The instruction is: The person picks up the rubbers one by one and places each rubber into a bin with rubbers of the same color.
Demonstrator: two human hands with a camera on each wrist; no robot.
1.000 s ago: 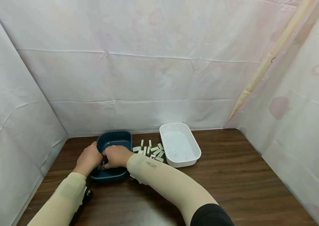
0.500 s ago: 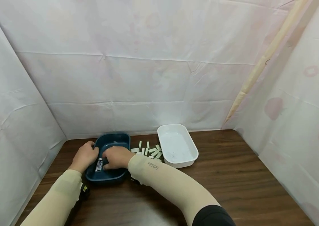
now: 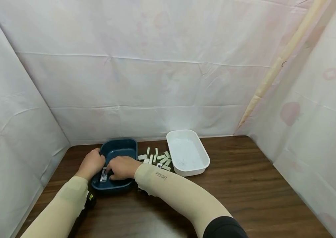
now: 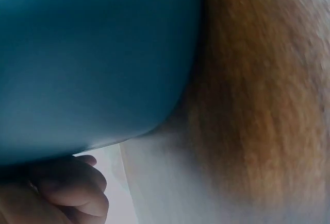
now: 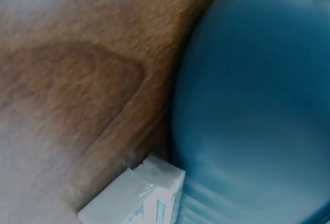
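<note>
- Dark blue rectangular plastic tray [image 3: 119,147]: smooth, matte, rounded corners, raised rim. Stands on the tabletop at the left, near the back wall. In both wrist views its outer wall shows as a curved, even blue surface [image 4: 93,59] [image 5: 258,105].
- Small flat rectangular piece with a white printed label [image 3: 103,175]: lies inside the blue tray at its near left part, between the two hands.
- Left hand [image 3: 91,163]: rests on the tray's left rim, fingers curled over the edge and gripping it. The left wrist view shows bent fingers [image 4: 72,193] under the tray wall.
- Right hand [image 3: 122,167]: inside the tray, palm down, fingertips at the labelled piece. Whether it pinches the piece or only touches it cannot be told.
- Both forearms: covered by beige stretch-fabric sleeves; small dark lettering on the right one.
- Pale white-green rectangular blocks [image 3: 157,158]: hard-edged, glossy, scattered loosely on the tabletop between the two trays. One block appears close up in the right wrist view [image 5: 134,193], just beside the blue tray wall.
- White rectangular plastic tray [image 3: 188,152]: glossy, rounded corners, right of the blocks.
- Dark brown wood-grain tabletop [image 3: 245,185]: smooth, streaked pattern.
- Surrounding white creased sheeting [image 3: 156,82]: faint pink round prints.
</note>
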